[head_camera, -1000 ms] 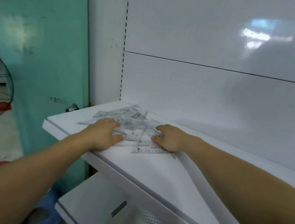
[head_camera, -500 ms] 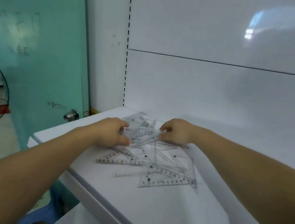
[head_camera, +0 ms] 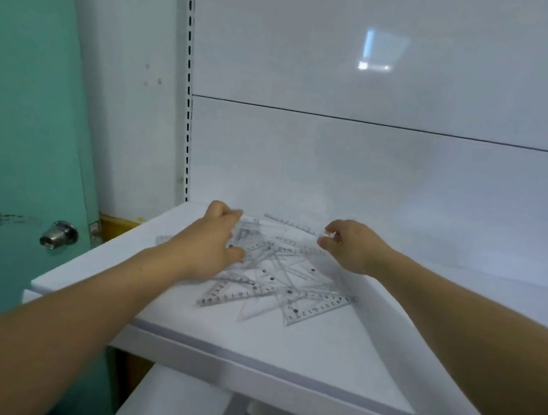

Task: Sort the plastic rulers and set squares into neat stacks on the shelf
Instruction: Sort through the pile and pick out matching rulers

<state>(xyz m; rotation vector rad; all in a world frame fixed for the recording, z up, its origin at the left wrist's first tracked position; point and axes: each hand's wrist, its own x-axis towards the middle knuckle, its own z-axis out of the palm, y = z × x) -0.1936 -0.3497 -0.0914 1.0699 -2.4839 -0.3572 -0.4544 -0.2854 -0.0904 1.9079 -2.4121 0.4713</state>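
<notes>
A loose pile of clear plastic set squares and rulers (head_camera: 278, 276) lies spread on the white shelf (head_camera: 283, 346). A straight clear ruler (head_camera: 293, 225) lies along the back of the pile. My right hand (head_camera: 350, 247) pinches the right end of that ruler between thumb and fingertips. My left hand (head_camera: 212, 244) rests on the left side of the pile, its fingers curled over the pieces there; whether they grip one is hidden. One set square (head_camera: 319, 306) sticks out at the front right.
The white back panel (head_camera: 373, 171) rises right behind the pile, with a slotted upright (head_camera: 188, 110) at its left. A teal door (head_camera: 15, 141) with a metal knob (head_camera: 58, 236) stands to the left. A lower shelf (head_camera: 178, 409) shows beneath.
Both hands have moved toward the back of the pile. My right hand has taken the end of the straight ruler, and the pieces lie more spread out than a second ago.
</notes>
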